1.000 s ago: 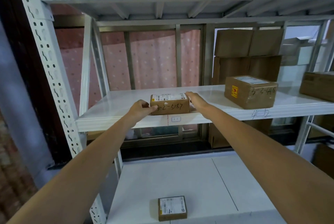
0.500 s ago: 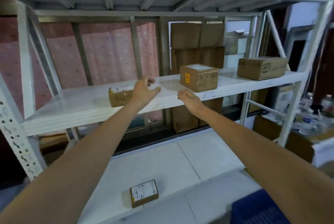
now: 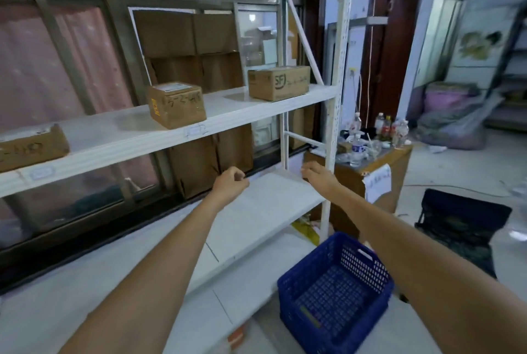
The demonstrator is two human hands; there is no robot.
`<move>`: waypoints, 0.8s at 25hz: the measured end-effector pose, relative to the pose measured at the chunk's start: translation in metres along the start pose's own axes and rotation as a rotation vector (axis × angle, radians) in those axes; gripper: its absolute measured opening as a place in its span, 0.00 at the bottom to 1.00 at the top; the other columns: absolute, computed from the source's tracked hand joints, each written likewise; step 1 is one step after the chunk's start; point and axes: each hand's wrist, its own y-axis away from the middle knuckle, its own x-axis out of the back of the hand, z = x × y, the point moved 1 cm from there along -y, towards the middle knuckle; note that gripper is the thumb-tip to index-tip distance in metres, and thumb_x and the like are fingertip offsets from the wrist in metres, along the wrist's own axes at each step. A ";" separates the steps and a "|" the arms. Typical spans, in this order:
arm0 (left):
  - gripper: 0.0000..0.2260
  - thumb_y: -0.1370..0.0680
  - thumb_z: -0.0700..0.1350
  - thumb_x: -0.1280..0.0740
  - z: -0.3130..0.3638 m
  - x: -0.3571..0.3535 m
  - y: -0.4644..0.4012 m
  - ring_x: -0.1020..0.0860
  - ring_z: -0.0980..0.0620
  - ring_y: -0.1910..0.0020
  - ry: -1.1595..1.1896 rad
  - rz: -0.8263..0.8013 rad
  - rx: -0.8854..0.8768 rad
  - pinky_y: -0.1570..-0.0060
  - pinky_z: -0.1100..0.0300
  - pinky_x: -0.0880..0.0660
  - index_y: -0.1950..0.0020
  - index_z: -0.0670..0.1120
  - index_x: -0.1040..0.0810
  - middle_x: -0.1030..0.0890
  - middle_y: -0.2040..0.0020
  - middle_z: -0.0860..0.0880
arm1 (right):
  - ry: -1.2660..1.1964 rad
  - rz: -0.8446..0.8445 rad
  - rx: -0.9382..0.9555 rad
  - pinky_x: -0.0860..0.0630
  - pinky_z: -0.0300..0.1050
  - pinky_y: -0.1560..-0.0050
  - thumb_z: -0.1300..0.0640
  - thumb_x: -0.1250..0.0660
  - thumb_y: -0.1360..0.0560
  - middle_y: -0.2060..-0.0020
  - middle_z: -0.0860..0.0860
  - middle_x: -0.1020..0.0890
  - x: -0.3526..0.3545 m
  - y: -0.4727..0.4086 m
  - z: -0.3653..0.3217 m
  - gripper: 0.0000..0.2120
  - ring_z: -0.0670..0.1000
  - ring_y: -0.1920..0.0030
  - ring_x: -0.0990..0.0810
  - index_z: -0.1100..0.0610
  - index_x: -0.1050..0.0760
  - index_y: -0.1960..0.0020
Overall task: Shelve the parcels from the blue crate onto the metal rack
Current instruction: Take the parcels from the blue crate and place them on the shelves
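The white metal rack [image 3: 233, 116] fills the left of the view. Three brown parcels rest on its middle shelf: a flat one [image 3: 31, 148] at far left, a cube-like one [image 3: 176, 104] in the middle, and one marked SF [image 3: 278, 82] at the right end. The blue crate [image 3: 335, 291] stands on the floor at lower right and looks empty. My left hand [image 3: 229, 182] hovers in front of the lower shelf with fingers loosely curled and holds nothing. My right hand [image 3: 319, 175] is beside it, fingers apart, also holding nothing.
Cardboard sheets [image 3: 188, 37] lean behind the rack against the window. A brown cabinet [image 3: 370, 176] with several bottles on top stands right of the rack. A black case [image 3: 462, 222] lies on the floor at right. A doorway [image 3: 396, 39] opens beyond.
Both hands let go of the flat parcel on the middle shelf and dropped lower. My view swung right, so the blue crate and cabinet came into sight.
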 end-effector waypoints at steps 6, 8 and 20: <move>0.11 0.25 0.43 0.33 0.061 -0.147 -0.020 0.24 0.45 0.45 0.026 -0.045 0.066 0.49 0.57 0.30 0.44 0.42 0.25 0.22 0.44 0.44 | 0.005 -0.004 -0.046 0.31 0.43 0.49 0.50 0.37 0.22 0.37 0.55 0.23 0.105 -0.013 0.106 0.20 0.51 0.45 0.27 0.52 0.31 0.32; 0.11 0.25 0.42 0.33 0.074 -0.184 -0.025 0.24 0.45 0.45 -0.007 -0.058 0.087 0.49 0.58 0.29 0.44 0.42 0.25 0.21 0.44 0.44 | 0.002 -0.031 -0.063 0.31 0.42 0.53 0.51 0.36 0.23 0.39 0.55 0.22 0.127 -0.020 0.133 0.20 0.50 0.46 0.25 0.52 0.31 0.32; 0.12 0.26 0.40 0.33 0.092 -0.334 -0.121 0.25 0.48 0.47 -0.061 -0.142 0.158 0.51 0.59 0.29 0.42 0.43 0.25 0.22 0.43 0.45 | 0.054 -0.114 -0.138 0.29 0.38 0.54 0.55 0.41 0.20 0.38 0.56 0.23 0.172 -0.099 0.256 0.17 0.49 0.46 0.25 0.54 0.31 0.32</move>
